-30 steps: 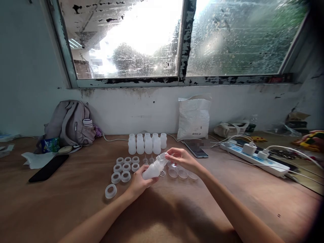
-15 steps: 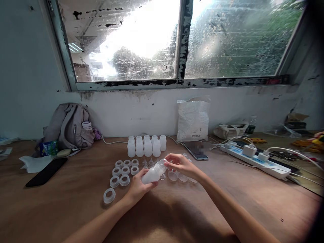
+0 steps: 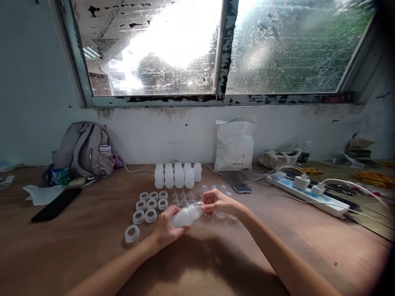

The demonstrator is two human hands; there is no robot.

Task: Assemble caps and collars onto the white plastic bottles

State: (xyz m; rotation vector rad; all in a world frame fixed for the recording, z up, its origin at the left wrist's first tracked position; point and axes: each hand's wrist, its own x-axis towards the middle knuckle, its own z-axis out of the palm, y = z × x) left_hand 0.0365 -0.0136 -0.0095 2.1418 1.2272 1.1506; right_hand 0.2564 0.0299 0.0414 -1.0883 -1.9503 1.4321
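Observation:
My left hand [image 3: 166, 227] is wrapped round a frosted white baby bottle [image 3: 181, 218], which leans with its top up to the right. A clear, dome-like top [image 3: 196, 209] covers the bottle's upper end. The curled fingers of my right hand [image 3: 216, 202] pinch the tip of that top. Just behind lie small clear bottle nipples [image 3: 182, 197]. To the left, several frosted collar rings [image 3: 151, 204] are set out in rows, with one ring [image 3: 132, 233] nearer me. Clear domed covers [image 3: 220, 214] lie partly hidden behind my right hand.
Several frosted bottles [image 3: 179, 176] stand in rows near the wall. A white bag [image 3: 234, 144] and a phone [image 3: 242, 190] are behind on the right. A power strip [image 3: 324, 200] with cables lies farther right. At left are a backpack [image 3: 83, 150] and a black phone [image 3: 57, 204].
The bottle's top has dipped, so it lies closer to level. My right hand has moved slightly down with it, and its fingers are more curled at the tip. The camera has shifted slightly.

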